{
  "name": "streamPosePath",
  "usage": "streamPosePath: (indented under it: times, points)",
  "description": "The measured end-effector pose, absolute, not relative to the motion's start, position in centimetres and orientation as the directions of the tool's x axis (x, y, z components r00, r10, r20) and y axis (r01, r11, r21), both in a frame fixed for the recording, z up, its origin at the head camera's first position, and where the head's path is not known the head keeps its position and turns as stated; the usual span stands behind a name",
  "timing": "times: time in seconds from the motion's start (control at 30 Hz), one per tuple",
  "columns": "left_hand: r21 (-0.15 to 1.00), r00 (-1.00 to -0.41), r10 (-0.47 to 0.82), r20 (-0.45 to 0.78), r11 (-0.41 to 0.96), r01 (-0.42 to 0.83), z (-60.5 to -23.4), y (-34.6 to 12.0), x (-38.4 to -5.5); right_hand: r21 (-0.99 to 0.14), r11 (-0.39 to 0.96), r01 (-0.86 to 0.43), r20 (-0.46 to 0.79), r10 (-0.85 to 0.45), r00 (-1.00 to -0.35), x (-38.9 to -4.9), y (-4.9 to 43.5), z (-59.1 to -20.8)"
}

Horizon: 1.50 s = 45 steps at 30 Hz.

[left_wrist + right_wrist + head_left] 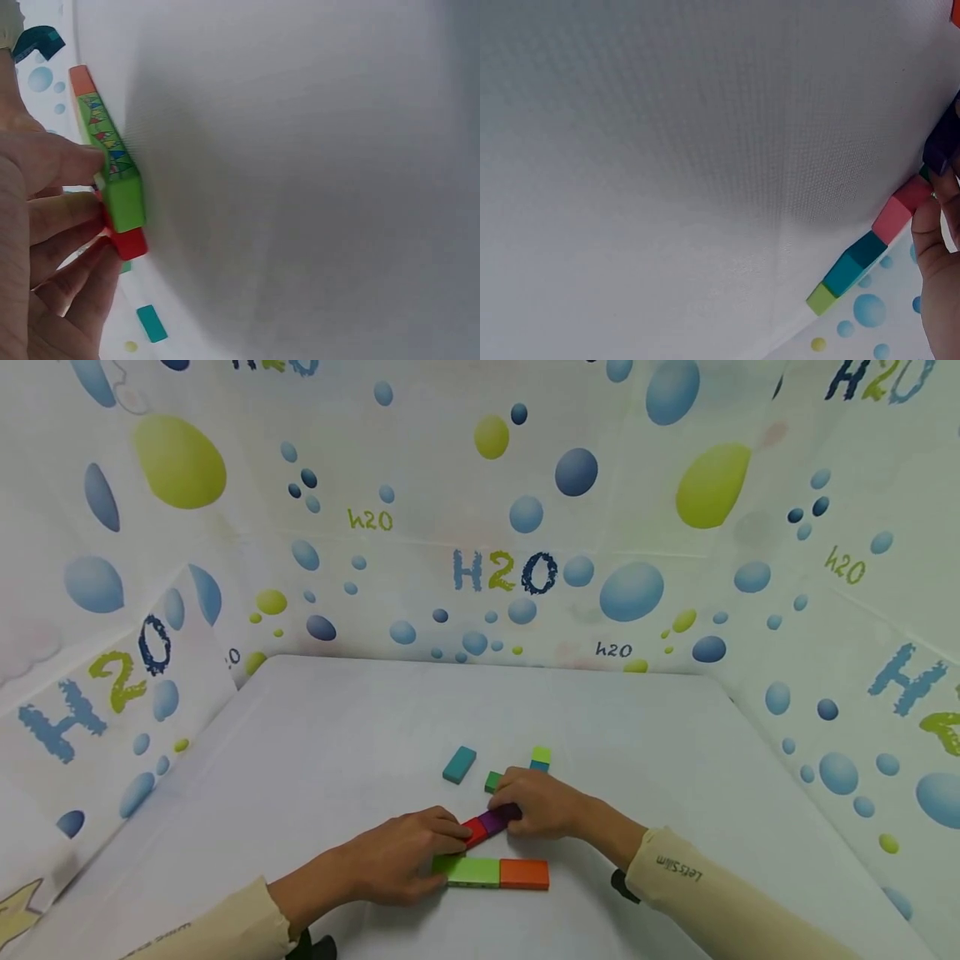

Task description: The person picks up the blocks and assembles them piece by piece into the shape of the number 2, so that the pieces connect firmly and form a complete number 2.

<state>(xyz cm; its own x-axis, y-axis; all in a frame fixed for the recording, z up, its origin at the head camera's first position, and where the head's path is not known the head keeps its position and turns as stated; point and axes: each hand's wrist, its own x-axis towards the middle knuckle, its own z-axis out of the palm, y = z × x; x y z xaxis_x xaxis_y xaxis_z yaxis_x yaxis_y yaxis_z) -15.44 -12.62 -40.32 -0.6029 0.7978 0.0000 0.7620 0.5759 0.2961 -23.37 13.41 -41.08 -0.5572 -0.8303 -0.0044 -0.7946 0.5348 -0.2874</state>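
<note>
Head view: the left hand [408, 856] pinches the red block [474, 832] and touches the green block [467, 870] beside the orange block [524, 874], low on the white bench [315, 760]; the right hand [542, 802] grips the purple block [497, 818], hiding most of a dark green block [492, 781]; a teal block [459, 764] lies apart

Both arms are in snug, pale cream long sleeves. The right sleeve [720, 893] has small dark "LetSlim" lettering near the cuff; the left sleeve [217, 927] has some print too, too blurry to read. Hands bare.
</note>
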Motion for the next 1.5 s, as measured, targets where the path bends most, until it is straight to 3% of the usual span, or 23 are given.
streamPosePath:
  times: [0.33,0.67,1.0,1.5]
  points:
    - [0.292,-0.608,0.794,-0.024,0.587,0.755,-39.7,-12.1,-15.8,-0.312,0.554,-0.772,-0.037,-0.819,-0.573,-22.9,13.1,-40.3]
    - [0.299,-0.63,0.776,0.035,0.594,0.747,-38.8,-11.0,-16.3,-0.309,0.542,-0.782,0.024,-0.817,-0.576,-23.3,13.4,-39.5]
    - [0.274,-0.649,0.761,0.003,0.623,0.732,-39.1,-9.9,-17.0,-0.241,0.665,-0.707,0.007,-0.728,-0.686,-23.6,14.4,-39.5]
    - [0.256,-0.645,0.764,-0.031,0.63,0.733,-40.1,-9.2,-17.5,-0.249,0.696,-0.674,0.027,-0.69,-0.723,-24.8,15.7,-40.4]
